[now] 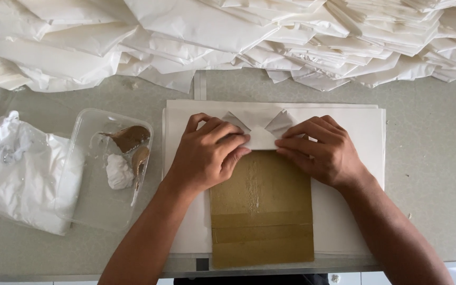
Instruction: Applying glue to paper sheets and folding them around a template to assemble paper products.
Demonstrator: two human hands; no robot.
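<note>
Left hand (pixel 205 154) and right hand (pixel 320 149) atop folded white paper (pixel 262 132), fingertips pressing.

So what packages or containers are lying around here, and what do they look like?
Clear plastic tub: left of the hands, rectangular, holding white paste and a brown-smeared spatula.
White plastic bag: far left, crumpled, bulging.
Stack of folded white paper bags: along the table's far edge.
No labels, signs or screens visible.

Both forearms reach forward and angle inward — the left hand (pixel 205 154) and right hand (pixel 320 149) lie palm-down, fingertips nearly meeting, fingers curled and pressing.
</note>
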